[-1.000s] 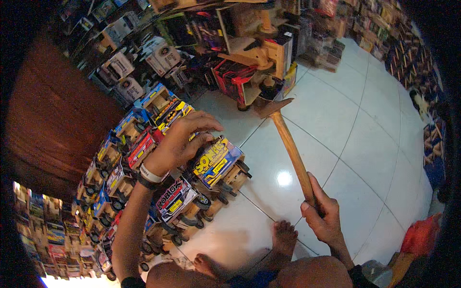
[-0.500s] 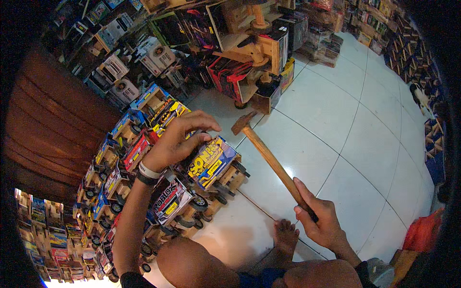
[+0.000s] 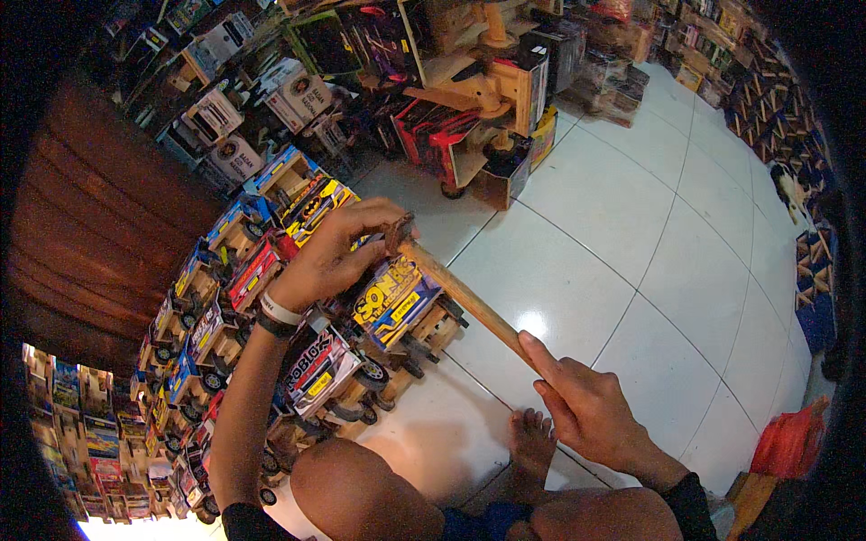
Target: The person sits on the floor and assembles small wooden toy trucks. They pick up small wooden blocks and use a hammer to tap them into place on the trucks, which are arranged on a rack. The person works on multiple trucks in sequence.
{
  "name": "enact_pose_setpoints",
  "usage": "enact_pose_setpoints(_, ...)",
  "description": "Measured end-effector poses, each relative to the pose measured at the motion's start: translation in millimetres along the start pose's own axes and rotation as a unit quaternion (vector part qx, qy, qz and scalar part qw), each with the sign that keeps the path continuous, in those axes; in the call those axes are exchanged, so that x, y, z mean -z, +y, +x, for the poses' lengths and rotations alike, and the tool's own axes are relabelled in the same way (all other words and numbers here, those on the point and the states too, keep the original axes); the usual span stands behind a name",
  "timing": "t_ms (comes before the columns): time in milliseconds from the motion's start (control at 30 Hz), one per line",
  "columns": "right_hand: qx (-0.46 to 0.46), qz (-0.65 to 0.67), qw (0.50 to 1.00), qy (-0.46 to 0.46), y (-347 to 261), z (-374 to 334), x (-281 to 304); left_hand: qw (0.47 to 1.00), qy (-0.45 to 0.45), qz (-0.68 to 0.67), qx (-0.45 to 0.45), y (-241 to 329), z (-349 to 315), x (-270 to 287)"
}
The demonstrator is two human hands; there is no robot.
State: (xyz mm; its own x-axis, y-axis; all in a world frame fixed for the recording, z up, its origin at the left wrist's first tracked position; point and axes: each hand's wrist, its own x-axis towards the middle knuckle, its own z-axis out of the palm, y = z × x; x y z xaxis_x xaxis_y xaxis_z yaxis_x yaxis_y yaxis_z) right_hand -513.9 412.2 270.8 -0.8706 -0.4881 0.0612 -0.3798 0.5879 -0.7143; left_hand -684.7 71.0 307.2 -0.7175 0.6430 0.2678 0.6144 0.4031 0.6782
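My right hand (image 3: 591, 410) is wrapped round the dark lower part of a hammer's wooden handle (image 3: 478, 309). The rusty hammer head (image 3: 398, 233) is at the fingertips of my left hand (image 3: 336, 257). That hand is curled over the top of a wooden toy truck with yellow and blue printed sides (image 3: 397, 311), thumb and fingers drawn together. Whatever they hold is hidden behind the fingers and the hammer head. Next to this truck, on the near side, stands a white, black and red toy truck (image 3: 317, 374) with black wheels.
Rows of similar toy trucks (image 3: 212, 329) fill the left side. Stacked wooden toys with red and black panels (image 3: 442, 144) stand at the far side. White floor tiles (image 3: 622, 243) spread to the right, where a red cloth-like thing (image 3: 789, 442) lies. My bare foot (image 3: 532, 442) rests on the tiles.
The hammer has swung left and its head has come to my left fingertips. My right hand has shifted slightly left with it. The left hand stays over the same truck.
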Motion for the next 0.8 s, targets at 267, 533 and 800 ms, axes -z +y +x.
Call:
enact_pose_setpoints(267, 0.013, 0.003, 1.0, 0.027, 3.6, -0.5, -6.2, 1.0, -0.015, 0.002, -0.003, -0.1, -0.4, 1.1)
enact_pose_setpoints(533, 0.014, -0.005, 1.0, 0.012, 2.4, 0.4, -6.6, 1.0, -0.021, -0.005, -0.015, 1.4, -0.4, 4.3)
enact_pose_setpoints(800, 0.016, -0.005, 1.0, 0.01, 2.2, 0.0, -6.0, 1.0, -0.018, 0.013, -0.016, 0.1, 0.5, 3.3)
